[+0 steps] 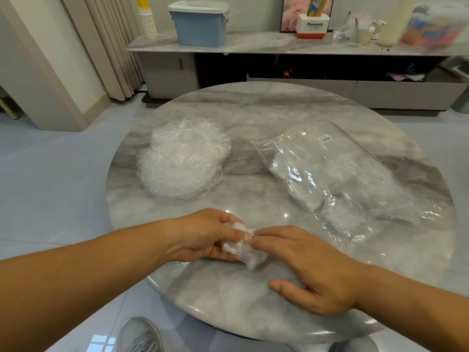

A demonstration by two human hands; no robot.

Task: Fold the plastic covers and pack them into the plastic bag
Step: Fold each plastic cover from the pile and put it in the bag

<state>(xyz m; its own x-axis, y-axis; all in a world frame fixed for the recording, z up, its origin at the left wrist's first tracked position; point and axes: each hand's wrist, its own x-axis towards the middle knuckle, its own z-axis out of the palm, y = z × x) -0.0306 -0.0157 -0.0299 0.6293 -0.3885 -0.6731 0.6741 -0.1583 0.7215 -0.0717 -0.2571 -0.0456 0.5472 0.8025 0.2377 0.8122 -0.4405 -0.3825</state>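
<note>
A round marbled counter fills the middle of the head view. At the counter's near edge the left hand grips a small bunched cover, thumb on top and fingers curled underneath. Whether the cover rests on the counter top or sits just above it, I cannot tell. The right hand is released and lies palm down on the counter's near side. Its fingers are straight and together, their tips touching the cover's right end beside the left thumb, and its own thumb is spread flat on the counter.

On the counter's left half, toward the far side, sits a pile of crinkled clear covers, round and loosely stacked, apart from both hands. On the counter's right half lies the bag, clear, flat and slanted, with crumpled film showing inside it and a small white label near its far end.

Beyond the counter's far edge a long shelf carries a blue box with a white lid and a stack of cups. Below the counter's near edge a grey shoe stands on the floor.
</note>
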